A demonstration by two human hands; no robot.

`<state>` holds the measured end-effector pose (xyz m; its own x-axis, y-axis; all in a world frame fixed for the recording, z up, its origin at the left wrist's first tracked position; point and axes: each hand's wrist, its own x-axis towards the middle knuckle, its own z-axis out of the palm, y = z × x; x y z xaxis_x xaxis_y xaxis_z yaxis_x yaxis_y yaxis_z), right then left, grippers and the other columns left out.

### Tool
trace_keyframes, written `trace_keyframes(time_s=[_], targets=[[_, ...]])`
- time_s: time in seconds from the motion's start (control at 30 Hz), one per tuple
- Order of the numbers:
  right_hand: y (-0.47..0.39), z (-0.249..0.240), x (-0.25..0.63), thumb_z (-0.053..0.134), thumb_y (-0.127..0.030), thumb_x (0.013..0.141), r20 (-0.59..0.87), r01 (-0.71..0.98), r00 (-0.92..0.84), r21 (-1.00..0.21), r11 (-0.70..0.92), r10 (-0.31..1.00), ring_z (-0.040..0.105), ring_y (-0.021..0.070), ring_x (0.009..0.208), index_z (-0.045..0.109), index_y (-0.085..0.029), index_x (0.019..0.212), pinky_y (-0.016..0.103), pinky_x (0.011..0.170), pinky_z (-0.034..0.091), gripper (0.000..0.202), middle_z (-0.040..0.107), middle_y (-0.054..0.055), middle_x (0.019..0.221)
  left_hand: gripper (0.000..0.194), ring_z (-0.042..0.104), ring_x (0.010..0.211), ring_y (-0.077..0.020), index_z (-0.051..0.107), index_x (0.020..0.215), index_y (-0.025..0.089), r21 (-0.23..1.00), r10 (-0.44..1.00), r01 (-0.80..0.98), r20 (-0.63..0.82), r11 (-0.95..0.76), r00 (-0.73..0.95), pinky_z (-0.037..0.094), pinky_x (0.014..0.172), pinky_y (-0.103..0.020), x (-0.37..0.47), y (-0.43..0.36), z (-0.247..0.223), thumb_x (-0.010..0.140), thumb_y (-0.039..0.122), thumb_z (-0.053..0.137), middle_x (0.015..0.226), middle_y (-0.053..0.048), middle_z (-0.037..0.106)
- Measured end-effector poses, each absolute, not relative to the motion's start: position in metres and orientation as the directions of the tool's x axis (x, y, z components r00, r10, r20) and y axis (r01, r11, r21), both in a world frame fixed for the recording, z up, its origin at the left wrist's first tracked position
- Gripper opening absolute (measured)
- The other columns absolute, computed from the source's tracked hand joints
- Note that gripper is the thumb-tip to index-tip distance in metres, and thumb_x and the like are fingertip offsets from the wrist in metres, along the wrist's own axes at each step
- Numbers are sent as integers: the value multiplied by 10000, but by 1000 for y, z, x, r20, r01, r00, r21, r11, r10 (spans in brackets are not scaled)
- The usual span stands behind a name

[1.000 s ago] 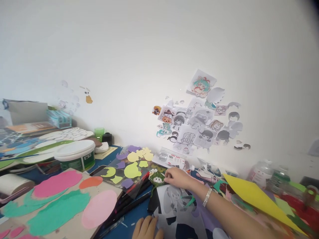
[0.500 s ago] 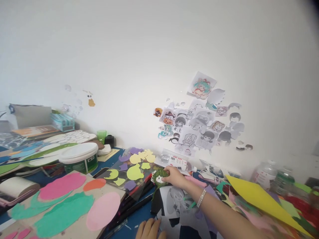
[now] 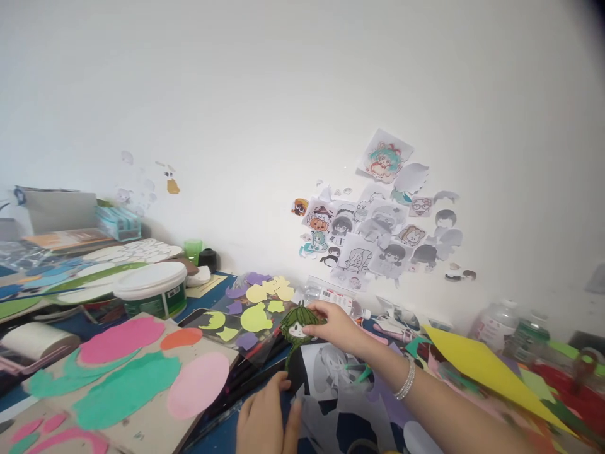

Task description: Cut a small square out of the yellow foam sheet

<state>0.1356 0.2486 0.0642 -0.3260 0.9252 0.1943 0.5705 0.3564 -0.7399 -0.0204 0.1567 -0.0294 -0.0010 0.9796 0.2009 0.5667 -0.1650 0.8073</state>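
Observation:
My right hand (image 3: 331, 325) pinches the upper right edge of a green-haired paper figure (image 3: 297, 329) with a white face, held up over the desk. Just below it, my left hand (image 3: 269, 413) is raised with thumb and fingers apart and holds nothing. Between and right of the hands lies a grey printed character sheet (image 3: 326, 372), with black and white paper pieces around it. A bracelet is on my right wrist.
At left are a board (image 3: 142, 391) with pink, teal and orange shapes and a lidded tub (image 3: 151, 290). Yellow and purple cutouts (image 3: 255, 317) lie mid-desk. A plastic bottle (image 3: 338, 301) lies by the wall; a yellow sheet (image 3: 491, 372) is at right.
My left hand has come up and further into view, its fingers now spread. My right hand has shifted slightly up with the green-haired figure, which now shows more fully.

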Motion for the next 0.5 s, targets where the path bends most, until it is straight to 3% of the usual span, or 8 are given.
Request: trace_keyframes(time_s=[0.2, 0.37, 0.5], targets=[[226, 78, 133, 676, -153, 685, 208, 531, -333, -764, 365, 920, 553, 147, 758, 619, -163, 885, 260, 699, 408, 208, 614, -18, 782, 496, 524, 798, -198, 367, 1085, 219, 840, 993, 537, 118, -83, -31, 381, 794, -393, -31, 155, -11, 775, 593, 265, 820, -15, 516], [208, 87, 134, 676, -165, 702, 174, 562, -341, -750, 348, 924, 559, 147, 775, 623, -173, 886, 246, 676, 409, 192, 613, -19, 808, 413, 524, 817, -181, 522, 930, 251, 820, 986, 547, 151, -167, 75, 370, 756, -334, -30, 155, -9, 789, 557, 283, 806, -16, 552], [211, 82, 144, 661, -198, 764, 141, 636, -314, -703, 318, 939, 567, 142, 767, 603, -138, 895, 294, 710, 462, 156, 596, -6, 808, 393, 494, 798, -175, 531, 886, 252, 800, 980, 566, 152, -200, 131, 332, 749, -332, -29, 156, -10, 801, 528, 264, 790, -12, 535]])
